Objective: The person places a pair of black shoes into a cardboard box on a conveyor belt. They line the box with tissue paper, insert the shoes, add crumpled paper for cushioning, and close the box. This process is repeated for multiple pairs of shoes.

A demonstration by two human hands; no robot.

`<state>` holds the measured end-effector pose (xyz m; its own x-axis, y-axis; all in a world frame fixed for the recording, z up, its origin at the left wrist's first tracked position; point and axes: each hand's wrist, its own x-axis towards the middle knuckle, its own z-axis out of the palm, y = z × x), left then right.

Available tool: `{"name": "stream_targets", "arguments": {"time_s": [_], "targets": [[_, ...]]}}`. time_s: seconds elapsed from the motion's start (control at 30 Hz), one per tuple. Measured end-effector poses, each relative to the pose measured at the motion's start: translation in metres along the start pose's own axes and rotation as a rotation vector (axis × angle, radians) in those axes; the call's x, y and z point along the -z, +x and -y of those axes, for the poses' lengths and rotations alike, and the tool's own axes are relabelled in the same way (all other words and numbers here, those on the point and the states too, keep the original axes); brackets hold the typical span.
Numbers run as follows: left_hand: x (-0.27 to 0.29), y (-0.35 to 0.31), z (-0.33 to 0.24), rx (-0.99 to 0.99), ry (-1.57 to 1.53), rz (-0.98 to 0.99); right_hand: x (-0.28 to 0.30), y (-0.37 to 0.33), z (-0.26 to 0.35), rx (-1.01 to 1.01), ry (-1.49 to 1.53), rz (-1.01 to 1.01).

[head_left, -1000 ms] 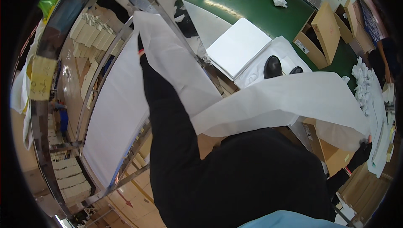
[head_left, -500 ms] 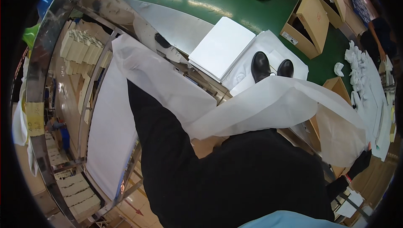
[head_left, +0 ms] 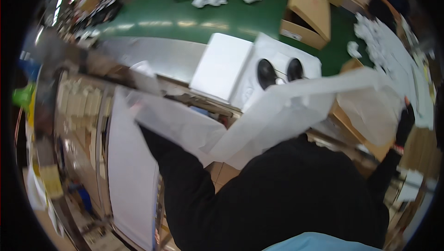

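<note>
White tissue sheet stretched between both raised arms, above the worktop edge; left hand and right hand lie behind the paper, fingers' grip not discernible; black shoes in their open box remain unwrapped

Both arms spread w/ a long sheet of white tissue paper held across the chest. Left hand hidden under it; right hand at far right. Black shoes in white box beyond.
</note>
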<state>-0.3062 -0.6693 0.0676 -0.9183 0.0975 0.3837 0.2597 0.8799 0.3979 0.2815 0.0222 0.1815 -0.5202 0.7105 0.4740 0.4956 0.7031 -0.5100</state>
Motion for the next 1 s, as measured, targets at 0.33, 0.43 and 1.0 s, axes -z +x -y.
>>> {"name": "stream_targets", "arguments": {"time_s": [0.33,0.43,1.0], "targets": [[0.058,-0.166,-0.297,-0.621,-0.707,0.176,0.076,0.023,-0.035,-0.223,0.027,0.026],[-0.009,-0.19,-0.385,-0.819,-0.554,0.617,0.107,0.022,-0.081,-0.356,0.079,0.062],[-0.276,-0.073,-0.605,-0.523,-0.221,1.17,0.26,-0.057,-0.45,-0.514,-0.022,0.465]]}}
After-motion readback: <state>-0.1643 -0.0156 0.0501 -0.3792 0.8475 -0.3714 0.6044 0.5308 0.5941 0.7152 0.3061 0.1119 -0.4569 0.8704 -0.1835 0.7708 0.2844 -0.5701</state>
